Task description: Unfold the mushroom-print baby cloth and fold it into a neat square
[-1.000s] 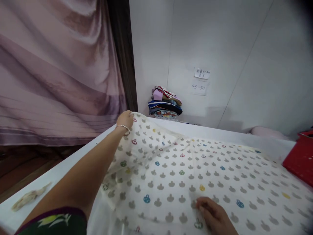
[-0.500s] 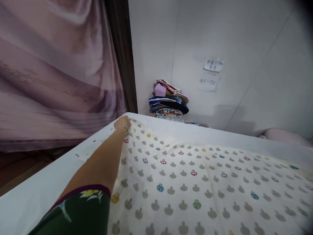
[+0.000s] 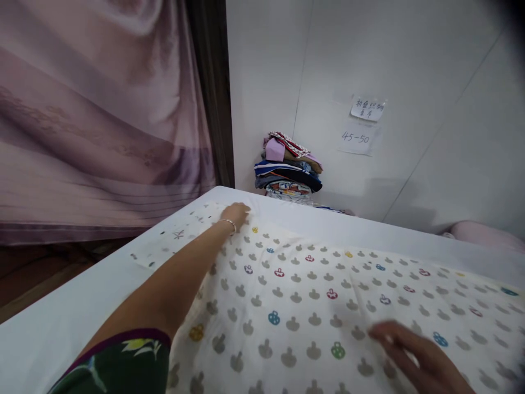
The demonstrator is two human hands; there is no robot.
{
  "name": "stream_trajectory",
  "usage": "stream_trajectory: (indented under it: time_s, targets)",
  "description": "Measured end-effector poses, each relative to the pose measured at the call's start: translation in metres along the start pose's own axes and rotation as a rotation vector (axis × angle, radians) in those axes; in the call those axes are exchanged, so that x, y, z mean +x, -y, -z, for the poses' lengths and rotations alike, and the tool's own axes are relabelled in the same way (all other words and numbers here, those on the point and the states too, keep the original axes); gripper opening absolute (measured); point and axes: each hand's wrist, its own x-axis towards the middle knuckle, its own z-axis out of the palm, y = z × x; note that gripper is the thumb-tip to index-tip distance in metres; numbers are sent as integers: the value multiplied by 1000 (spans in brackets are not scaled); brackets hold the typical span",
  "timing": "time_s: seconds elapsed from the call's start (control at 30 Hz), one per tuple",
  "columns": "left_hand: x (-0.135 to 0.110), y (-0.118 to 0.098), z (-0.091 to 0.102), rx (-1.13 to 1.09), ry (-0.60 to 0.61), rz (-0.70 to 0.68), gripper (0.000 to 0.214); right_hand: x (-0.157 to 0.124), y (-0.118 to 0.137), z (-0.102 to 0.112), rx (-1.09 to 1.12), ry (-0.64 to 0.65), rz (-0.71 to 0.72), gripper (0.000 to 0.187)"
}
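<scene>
My left grip (image 3: 237, 213) is clamped on the far-left corner of the cloth (image 3: 303, 303), which stretches right and near from it across the table (image 3: 57, 298); my right grip (image 3: 418, 350), pinched or loose I cannot tell, is nearer its middle.

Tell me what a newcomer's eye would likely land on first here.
Most likely the pale mushroom-print cloth, spread across the white table, with the left hand at its far left corner and the right hand over its near right part. Next, perhaps, the pink curtain hanging at left, then the stack of folded fabrics by the back wall.
</scene>
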Motion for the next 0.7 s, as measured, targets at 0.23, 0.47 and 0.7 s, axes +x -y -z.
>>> stream_trajectory:
  time_s: [0.23,0.47,0.7]
  targets:
    - [1,-64,-37,89,241,-281,25,152,15,-27,-369,-108,304,34]
    - [4,-63,-40,145,226,-271,21,197,2,-49,-732,45,272,36]
    - [15,-60,-44,158,105,-82,28,211,1,-58,-833,28,286,28]
